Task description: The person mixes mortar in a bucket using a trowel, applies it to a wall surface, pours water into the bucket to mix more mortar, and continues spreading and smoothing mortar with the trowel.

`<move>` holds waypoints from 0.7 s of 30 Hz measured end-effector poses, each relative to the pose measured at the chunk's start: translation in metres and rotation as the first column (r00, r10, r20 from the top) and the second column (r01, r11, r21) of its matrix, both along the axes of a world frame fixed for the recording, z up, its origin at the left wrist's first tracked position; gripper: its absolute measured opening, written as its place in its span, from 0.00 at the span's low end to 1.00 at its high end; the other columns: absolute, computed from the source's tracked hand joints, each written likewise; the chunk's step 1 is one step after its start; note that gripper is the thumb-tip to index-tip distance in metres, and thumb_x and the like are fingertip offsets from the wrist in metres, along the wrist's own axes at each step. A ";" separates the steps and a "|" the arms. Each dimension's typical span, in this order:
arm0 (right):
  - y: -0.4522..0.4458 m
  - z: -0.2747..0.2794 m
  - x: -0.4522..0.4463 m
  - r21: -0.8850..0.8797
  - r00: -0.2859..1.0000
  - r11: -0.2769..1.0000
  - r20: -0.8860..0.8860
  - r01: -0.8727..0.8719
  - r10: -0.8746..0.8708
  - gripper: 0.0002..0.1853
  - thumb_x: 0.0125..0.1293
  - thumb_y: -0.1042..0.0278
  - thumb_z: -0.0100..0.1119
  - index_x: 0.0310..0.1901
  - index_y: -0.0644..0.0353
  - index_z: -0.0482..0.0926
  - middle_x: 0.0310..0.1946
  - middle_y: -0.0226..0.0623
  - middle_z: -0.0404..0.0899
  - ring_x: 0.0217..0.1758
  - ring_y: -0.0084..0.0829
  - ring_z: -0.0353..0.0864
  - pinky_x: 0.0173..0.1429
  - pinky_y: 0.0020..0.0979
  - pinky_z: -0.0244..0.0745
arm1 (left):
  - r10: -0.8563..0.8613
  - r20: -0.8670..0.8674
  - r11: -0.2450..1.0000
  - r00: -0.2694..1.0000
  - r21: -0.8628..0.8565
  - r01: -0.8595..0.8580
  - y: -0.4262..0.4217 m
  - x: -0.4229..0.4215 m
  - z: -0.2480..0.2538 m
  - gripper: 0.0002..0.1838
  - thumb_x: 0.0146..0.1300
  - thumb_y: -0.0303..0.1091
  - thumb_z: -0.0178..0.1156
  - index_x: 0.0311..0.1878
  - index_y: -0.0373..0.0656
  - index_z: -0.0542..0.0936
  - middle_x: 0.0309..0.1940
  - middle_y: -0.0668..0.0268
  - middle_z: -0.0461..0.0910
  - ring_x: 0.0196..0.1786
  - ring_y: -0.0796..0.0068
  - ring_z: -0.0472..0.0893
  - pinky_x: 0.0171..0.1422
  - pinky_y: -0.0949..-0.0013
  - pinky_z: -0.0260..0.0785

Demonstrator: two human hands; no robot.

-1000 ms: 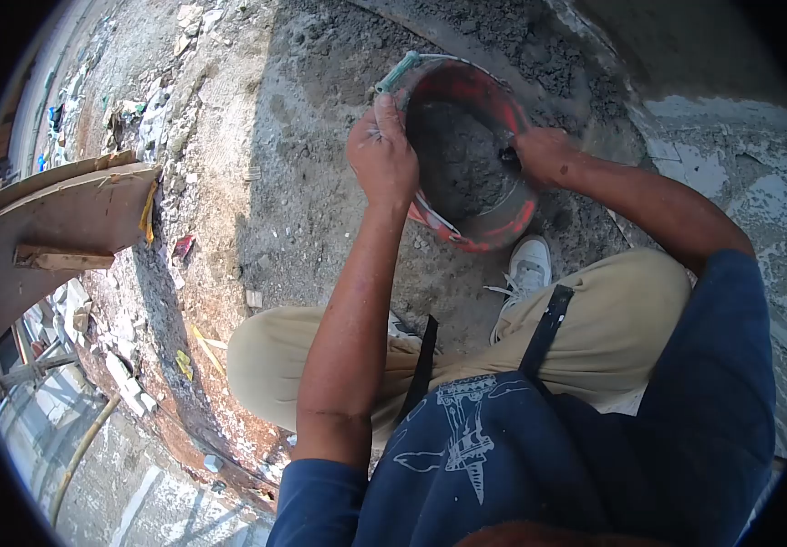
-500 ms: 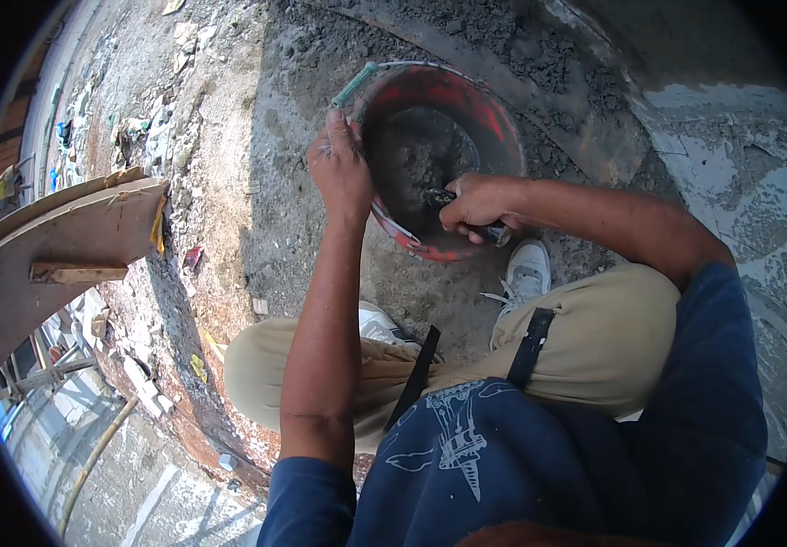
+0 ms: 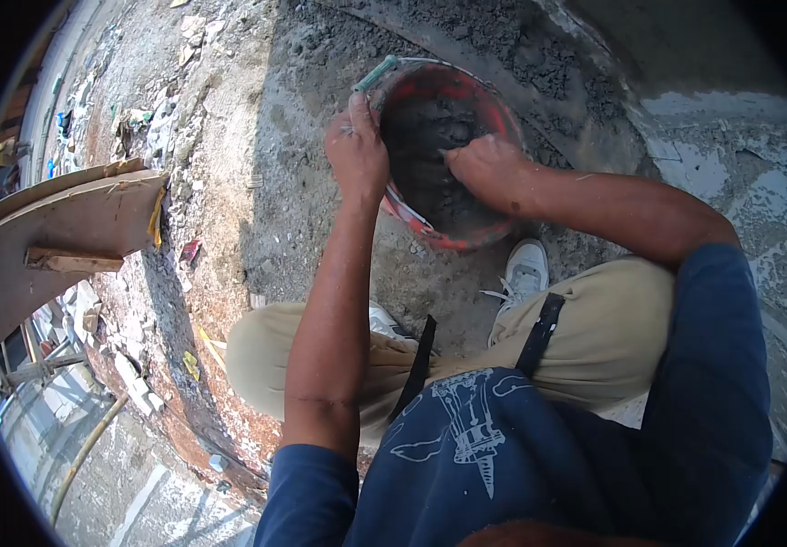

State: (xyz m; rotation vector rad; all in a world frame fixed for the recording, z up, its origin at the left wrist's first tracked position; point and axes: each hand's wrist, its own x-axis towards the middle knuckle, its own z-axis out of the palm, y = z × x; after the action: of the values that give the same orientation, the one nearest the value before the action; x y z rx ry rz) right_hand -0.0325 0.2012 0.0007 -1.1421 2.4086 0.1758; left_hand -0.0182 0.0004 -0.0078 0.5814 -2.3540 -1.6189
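A red bucket [image 3: 503, 117], smeared with grey, is tipped on the ground and holds wet grey mortar [image 3: 430, 164]. Its rim is gripped on the left side by my left hand [image 3: 357, 155], whose thumb is up beside the green handle grip [image 3: 375, 75]. My right hand [image 3: 489, 171] reaches over the near right side into the bucket, closed and low over the mortar. The dark-handled tool seen in it earlier is mostly hidden now by the hand and the mortar.
Loose grey mortar [image 3: 539, 68] lies on the ground beyond the bucket. My shoe [image 3: 527, 266] is close to the bucket's near side. At the left are a curved wooden board [image 3: 83, 214] and rubble [image 3: 138, 383]. A rough low concrete surface [image 3: 730, 155] runs along the right.
My right hand moved from the bucket's right side to its near side, then farther in over the mortar. The bucket and left hand shifted left in view, then partly back right.
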 end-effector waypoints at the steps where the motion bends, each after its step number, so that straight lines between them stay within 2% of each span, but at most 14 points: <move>1: -0.012 0.003 0.011 0.041 0.997 0.996 0.027 -0.075 0.074 0.13 0.59 0.71 0.62 0.46 0.58 0.85 0.34 0.46 0.87 0.42 0.43 0.90 0.45 0.42 0.85 | -0.002 0.015 1.000 1.000 0.006 0.002 -0.004 -0.001 -0.001 0.29 0.80 0.50 0.47 0.27 0.37 0.78 0.19 0.68 0.70 0.25 0.75 0.67 0.33 0.64 0.61; 2: -0.008 0.011 0.017 0.037 0.993 0.994 0.062 -0.100 0.098 0.12 0.59 0.72 0.62 0.46 0.56 0.84 0.33 0.44 0.87 0.42 0.44 0.89 0.46 0.42 0.83 | 0.007 0.039 1.000 0.999 0.014 -0.007 -0.009 0.002 -0.004 0.29 0.80 0.50 0.48 0.27 0.37 0.78 0.19 0.68 0.71 0.25 0.75 0.67 0.33 0.64 0.61; 4: -0.002 0.067 0.019 0.027 0.979 0.990 0.152 -0.139 0.133 0.13 0.57 0.74 0.61 0.45 0.52 0.81 0.32 0.40 0.86 0.42 0.45 0.88 0.47 0.42 0.81 | 0.024 0.044 0.999 0.999 0.020 -0.025 -0.016 0.006 -0.007 0.29 0.80 0.50 0.47 0.28 0.37 0.79 0.19 0.66 0.71 0.25 0.73 0.67 0.34 0.63 0.61; 7: 0.008 0.109 0.000 -0.008 0.988 0.988 0.007 -0.157 0.157 0.10 0.58 0.74 0.61 0.42 0.52 0.79 0.31 0.37 0.84 0.39 0.42 0.88 0.50 0.37 0.77 | 0.026 0.027 1.000 0.999 0.013 -0.026 -0.015 0.002 -0.011 0.29 0.80 0.50 0.47 0.28 0.36 0.79 0.20 0.64 0.73 0.25 0.71 0.69 0.35 0.61 0.62; 9: 0.011 0.090 -0.027 -0.228 0.874 0.905 -0.423 -0.360 0.241 0.07 0.60 0.72 0.60 0.40 0.51 0.78 0.31 0.35 0.82 0.38 0.40 0.87 0.54 0.33 0.72 | 0.026 0.014 1.000 1.000 -0.014 -0.025 -0.014 0.000 -0.012 0.29 0.80 0.50 0.47 0.28 0.36 0.79 0.20 0.63 0.74 0.25 0.70 0.69 0.35 0.60 0.63; 11: -0.001 0.082 -0.067 -0.171 0.859 0.947 -0.487 -0.272 0.158 0.04 0.63 0.71 0.57 0.39 0.52 0.78 0.32 0.37 0.83 0.39 0.42 0.87 0.50 0.38 0.76 | 0.032 0.004 0.999 0.999 -0.039 -0.032 -0.009 0.000 -0.013 0.30 0.80 0.50 0.47 0.28 0.36 0.80 0.20 0.62 0.74 0.25 0.68 0.70 0.35 0.60 0.64; 13: 0.015 0.050 -0.100 0.002 0.942 1.000 -0.334 -0.015 0.015 0.06 0.58 0.65 0.65 0.36 0.56 0.84 0.36 0.40 0.87 0.44 0.43 0.88 0.47 0.41 0.82 | -0.009 0.000 1.000 1.000 -0.016 0.009 -0.011 0.001 -0.012 0.30 0.79 0.51 0.47 0.28 0.35 0.80 0.20 0.60 0.74 0.25 0.67 0.71 0.36 0.59 0.64; 15: 0.032 0.013 -0.084 0.188 0.979 0.964 -0.106 0.191 -0.173 0.09 0.60 0.66 0.64 0.40 0.59 0.87 0.42 0.45 0.87 0.49 0.44 0.88 0.50 0.43 0.83 | 0.003 -0.009 1.000 1.000 -0.005 -0.003 -0.014 0.002 -0.013 0.31 0.79 0.51 0.47 0.27 0.35 0.79 0.20 0.60 0.75 0.25 0.66 0.71 0.36 0.58 0.64; 17: 0.030 -0.017 -0.034 0.339 0.967 0.916 0.055 0.215 -0.248 0.14 0.60 0.69 0.62 0.46 0.63 0.87 0.44 0.49 0.87 0.51 0.47 0.87 0.54 0.45 0.82 | 0.053 -0.017 0.999 0.998 -0.008 -0.053 -0.009 0.004 -0.017 0.31 0.79 0.51 0.47 0.27 0.34 0.79 0.20 0.59 0.74 0.25 0.65 0.71 0.36 0.58 0.64; 19: 0.027 0.004 -0.010 0.412 0.927 0.905 0.285 0.109 -0.242 0.16 0.59 0.73 0.59 0.48 0.65 0.86 0.46 0.52 0.86 0.52 0.49 0.86 0.55 0.47 0.81 | 0.042 -0.005 0.999 0.999 0.026 -0.042 -0.014 0.002 -0.017 0.31 0.79 0.51 0.47 0.27 0.34 0.79 0.20 0.58 0.75 0.25 0.65 0.72 0.35 0.58 0.64; 21: 0.024 0.044 -0.009 0.377 0.915 0.924 0.348 0.061 -0.203 0.17 0.58 0.70 0.63 0.49 0.63 0.85 0.45 0.52 0.86 0.50 0.51 0.86 0.54 0.49 0.80 | 0.037 0.043 0.998 0.998 0.053 -0.039 -0.014 0.005 -0.016 0.31 0.79 0.51 0.47 0.27 0.33 0.79 0.19 0.58 0.75 0.25 0.65 0.72 0.35 0.58 0.64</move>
State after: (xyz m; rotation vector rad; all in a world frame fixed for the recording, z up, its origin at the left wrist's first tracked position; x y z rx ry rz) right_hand -0.0414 0.2253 0.0443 -0.7568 1.9929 0.3054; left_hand -0.0134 -0.0139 -0.0235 0.6729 -2.3199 -1.6743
